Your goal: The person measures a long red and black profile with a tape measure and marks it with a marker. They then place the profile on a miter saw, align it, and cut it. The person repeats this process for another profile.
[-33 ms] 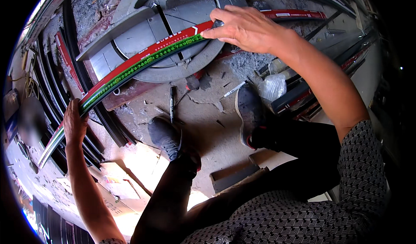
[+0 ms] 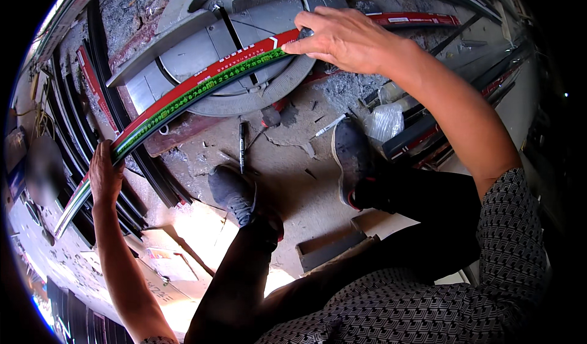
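- Your left hand [image 2: 106,176]: fingers closed around the long red-faced strip [image 2: 183,89], forearm rising from below.
- Your right hand [image 2: 345,41]: palm down, fingers bent at the strip; cannot tell whether they grip.
- Strip slants over the grey metal machine table [image 2: 197,52], flat green measuring tape [image 2: 186,101] along it.

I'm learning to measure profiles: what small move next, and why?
Probably press the green measuring tape flat against the red-faced profile with the right hand while the left hand steadies it: the tape stretches between both hands, so slipping could spoil the reading.
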`<state>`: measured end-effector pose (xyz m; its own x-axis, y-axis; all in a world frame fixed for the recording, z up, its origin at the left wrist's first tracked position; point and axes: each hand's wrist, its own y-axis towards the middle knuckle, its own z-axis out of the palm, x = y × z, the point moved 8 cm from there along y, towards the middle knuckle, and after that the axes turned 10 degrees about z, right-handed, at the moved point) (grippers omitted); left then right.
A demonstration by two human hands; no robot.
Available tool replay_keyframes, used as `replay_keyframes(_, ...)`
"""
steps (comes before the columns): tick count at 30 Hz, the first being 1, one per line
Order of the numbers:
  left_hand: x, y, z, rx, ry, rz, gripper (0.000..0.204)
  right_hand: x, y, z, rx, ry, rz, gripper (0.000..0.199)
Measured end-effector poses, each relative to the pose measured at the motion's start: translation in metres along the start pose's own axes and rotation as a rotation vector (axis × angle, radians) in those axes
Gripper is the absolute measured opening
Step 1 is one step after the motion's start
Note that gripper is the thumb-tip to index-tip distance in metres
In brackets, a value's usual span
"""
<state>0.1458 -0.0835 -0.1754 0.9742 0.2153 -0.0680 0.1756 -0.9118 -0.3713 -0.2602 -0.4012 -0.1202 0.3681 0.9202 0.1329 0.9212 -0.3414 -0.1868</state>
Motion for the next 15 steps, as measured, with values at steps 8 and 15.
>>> replay_keyframes(8,-0.015,0.002,-0.012,-0.122,0.035,0.060,0.055,0.000,0.009,-0.004,0.084,-0.036,-0.029,0.034)
replay_keyframes(15,-0.003,0.003,-0.003,0.007,0.047,-0.010,0.068,-0.001,0.015,-0.003,0.126,-0.058,0.003,0.035)
